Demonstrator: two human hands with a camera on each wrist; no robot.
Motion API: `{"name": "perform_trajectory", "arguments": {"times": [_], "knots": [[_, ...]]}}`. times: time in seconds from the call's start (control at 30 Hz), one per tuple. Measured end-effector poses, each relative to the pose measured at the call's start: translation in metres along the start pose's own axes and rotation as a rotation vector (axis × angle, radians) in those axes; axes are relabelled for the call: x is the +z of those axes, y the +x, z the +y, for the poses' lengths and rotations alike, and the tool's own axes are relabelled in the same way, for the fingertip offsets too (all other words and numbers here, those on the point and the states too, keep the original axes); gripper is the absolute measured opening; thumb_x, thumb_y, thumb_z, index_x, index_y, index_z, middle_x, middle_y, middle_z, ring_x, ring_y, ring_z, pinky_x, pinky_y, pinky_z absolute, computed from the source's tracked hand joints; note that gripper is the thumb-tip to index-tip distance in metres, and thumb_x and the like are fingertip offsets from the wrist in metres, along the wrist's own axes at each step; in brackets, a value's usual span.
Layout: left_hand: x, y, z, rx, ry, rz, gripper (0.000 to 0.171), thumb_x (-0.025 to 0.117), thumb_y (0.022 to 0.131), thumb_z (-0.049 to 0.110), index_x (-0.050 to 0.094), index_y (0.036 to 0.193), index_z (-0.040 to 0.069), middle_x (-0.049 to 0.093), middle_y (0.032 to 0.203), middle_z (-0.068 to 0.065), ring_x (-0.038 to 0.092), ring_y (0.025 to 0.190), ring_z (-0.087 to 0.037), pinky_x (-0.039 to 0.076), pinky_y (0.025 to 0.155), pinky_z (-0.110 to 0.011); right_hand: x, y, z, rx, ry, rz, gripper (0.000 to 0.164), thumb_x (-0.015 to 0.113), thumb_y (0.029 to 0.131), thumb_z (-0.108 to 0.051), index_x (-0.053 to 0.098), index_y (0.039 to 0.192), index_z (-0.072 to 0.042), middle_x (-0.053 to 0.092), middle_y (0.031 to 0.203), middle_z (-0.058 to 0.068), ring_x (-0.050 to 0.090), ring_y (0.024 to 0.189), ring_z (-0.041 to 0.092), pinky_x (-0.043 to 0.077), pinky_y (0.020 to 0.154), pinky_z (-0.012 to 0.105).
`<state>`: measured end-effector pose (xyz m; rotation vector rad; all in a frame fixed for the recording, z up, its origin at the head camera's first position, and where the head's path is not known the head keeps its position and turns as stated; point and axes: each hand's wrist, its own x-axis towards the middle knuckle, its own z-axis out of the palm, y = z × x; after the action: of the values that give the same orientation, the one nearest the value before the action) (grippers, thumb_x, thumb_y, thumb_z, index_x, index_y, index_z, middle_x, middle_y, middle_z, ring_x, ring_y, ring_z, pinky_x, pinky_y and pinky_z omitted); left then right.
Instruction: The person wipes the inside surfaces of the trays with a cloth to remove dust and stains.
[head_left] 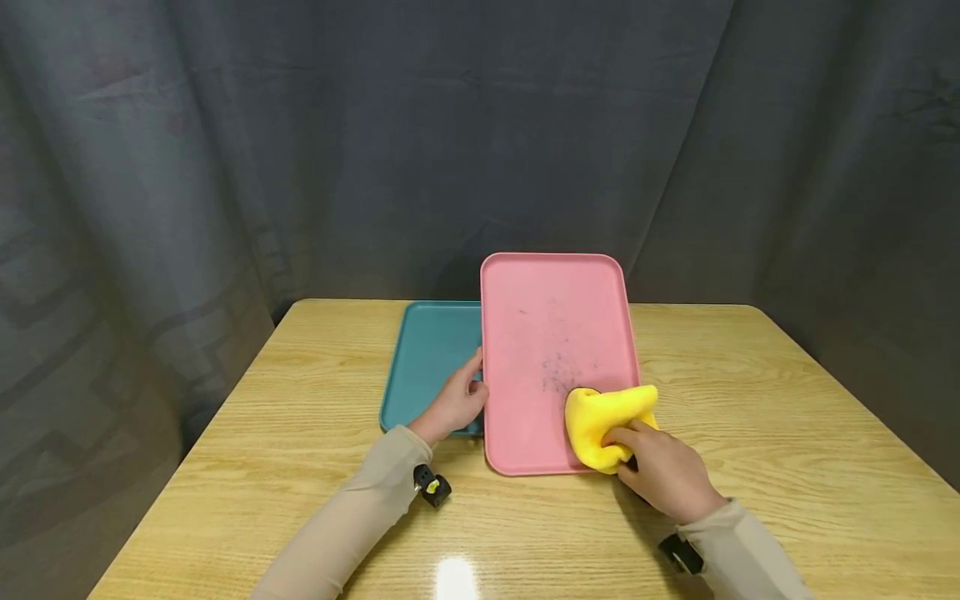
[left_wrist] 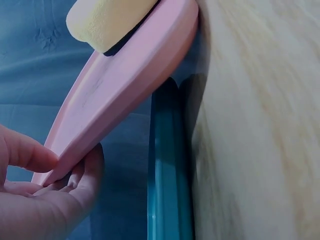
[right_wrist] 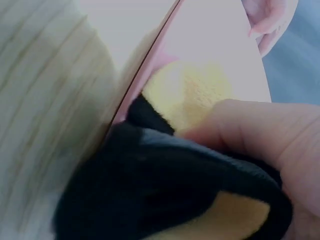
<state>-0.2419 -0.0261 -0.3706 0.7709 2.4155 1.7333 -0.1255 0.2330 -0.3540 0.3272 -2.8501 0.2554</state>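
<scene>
Pink tray point(head_left: 551, 346) at twelve o'clock, tilted over the teal tray point(head_left: 431, 358) | looks light, stiff, maybe slick; rim's the hold | yellow cloth point(head_left: 596, 417) at its five o'clock, soft, likely limp, best bunched | left hand point(head_left: 456, 402) pinches the rim at nine, digits above and beneath | right hand point(head_left: 663, 471) pinches cloth, reaching from four

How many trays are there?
2: the pink tray, tilted in the left hand; the teal tray, lying on the table, partly hidden behind it. No other shows.
</scene>
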Motion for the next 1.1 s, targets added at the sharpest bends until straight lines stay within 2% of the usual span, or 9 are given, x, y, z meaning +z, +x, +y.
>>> {"name": "perform_trajectory", "arguments": {"times": [0.1, 0.2, 0.27, 0.33, 0.47, 0.57, 0.7, 1.0, 1.1], "knots": [[0.001, 0.003, 0.0, -0.035, -0.031, 0.005, 0.063, 0.037, 0.089, -0.006, 0.018, 0.148, 0.001, 0.038, 0.142, -0.027, 0.046, 0.063, -0.012, 0.038, 0.056, -0.021, -0.006, 0.0, 0.005, 0.009, 0.03, 0.033, 0.028, 0.076, 0.07, -0.008, 0.068, 0.096, -0.015, 0.064, 0.087, -0.001, 0.058, 0.071, 0.012, 0.047, 0.056, 0.03], [0.001, 0.005, 0.002, -0.091, -0.068, 0.012, 0.063, 0.038, 0.089, -0.005, 0.02, 0.149, 0.005, 0.039, 0.143, -0.025, 0.06, 0.077, -0.02, 0.041, 0.059, -0.022, -0.012, 0.0, 0.01, 0.032, 0.102, 0.112, 0.031, 0.073, 0.073, -0.005, 0.068, 0.103, -0.009, 0.067, 0.093, 0.007, 0.062, 0.077, 0.019, 0.051, 0.061, 0.036], [0.001, 0.009, 0.005, -0.124, -0.112, 0.01, 0.064, 0.038, 0.089, -0.004, 0.02, 0.149, 0.007, 0.037, 0.145, -0.023, 0.063, 0.09, -0.029, 0.042, 0.06, -0.025, -0.017, 0.001, 0.014, 0.048, 0.146, 0.205, 0.032, 0.072, 0.074, -0.004, 0.067, 0.106, -0.005, 0.067, 0.095, 0.012, 0.062, 0.079, 0.023, 0.051, 0.061, 0.039], [0.002, 0.015, 0.009, -0.15, -0.144, 0.001, 0.063, 0.039, 0.091, -0.003, 0.021, 0.15, 0.01, 0.035, 0.148, -0.02, 0.062, 0.104, -0.032, 0.045, 0.065, -0.025, -0.024, 0.002, 0.019, 0.072, 0.198, 0.3, 0.032, 0.071, 0.075, -0.002, 0.067, 0.106, -0.002, 0.066, 0.095, 0.016, 0.061, 0.078, 0.024, 0.05, 0.062, 0.036], [0.006, 0.031, 0.021, -0.197, -0.223, -0.05, 0.064, 0.04, 0.091, -0.002, 0.019, 0.15, 0.011, 0.032, 0.15, -0.016, 0.061, 0.102, -0.027, 0.048, 0.067, -0.028, -0.036, 0.002, 0.024, 0.169, 0.33, 0.438, 0.03, 0.069, 0.078, -0.002, 0.066, 0.108, -0.001, 0.066, 0.095, 0.02, 0.055, 0.07, 0.004, 0.046, 0.055, 0.018], [0.014, 0.044, 0.025, -0.224, -0.277, -0.078, 0.064, 0.04, 0.09, -0.005, 0.02, 0.15, 0.009, 0.033, 0.149, -0.017, 0.058, 0.094, -0.02, 0.048, 0.066, -0.027, -0.042, 0.003, 0.024, 0.264, 0.418, 0.521, 0.029, 0.067, 0.081, -0.003, 0.066, 0.109, -0.003, 0.066, 0.092, -0.009, 0.046, 0.066, -0.01, 0.041, 0.053, 0.007], [0.027, 0.059, 0.021, -0.249, -0.321, -0.092, 0.063, 0.038, 0.09, -0.007, 0.023, 0.149, 0.008, 0.039, 0.145, -0.018, 0.056, 0.092, -0.017, 0.052, 0.068, -0.027, -0.044, 0.005, 0.02, 0.328, 0.479, 0.616, 0.027, 0.065, 0.082, -0.003, 0.067, 0.108, -0.004, 0.046, 0.087, -0.038, 0.046, 0.068, -0.011, 0.04, 0.057, 0.003], [0.049, 0.086, 0.014, -0.341, -0.353, -0.087, 0.057, 0.037, 0.089, -0.008, 0.031, 0.145, 0.004, 0.055, 0.126, -0.02, 0.055, 0.082, -0.013, 0.051, 0.068, -0.025, -0.039, 0.003, 0.016, 0.35, 0.496, 0.633, 0.028, 0.065, 0.081, -0.001, 0.067, 0.109, -0.004, 0.047, 0.091, -0.037, 0.047, 0.073, -0.011, 0.039, 0.062, 0.003], [0.053, 0.091, 0.008, -0.393, -0.369, -0.079, 0.056, 0.037, 0.088, -0.01, 0.034, 0.142, 0.001, 0.056, 0.123, -0.021, 0.056, 0.083, -0.014, 0.055, 0.074, -0.028, -0.038, 0.002, 0.015, 0.349, 0.504, 0.628, 0.029, 0.064, 0.081, -0.001, 0.067, 0.11, -0.004, 0.047, 0.092, -0.037, 0.047, 0.075, -0.01, 0.04, 0.062, 0.003]]}}
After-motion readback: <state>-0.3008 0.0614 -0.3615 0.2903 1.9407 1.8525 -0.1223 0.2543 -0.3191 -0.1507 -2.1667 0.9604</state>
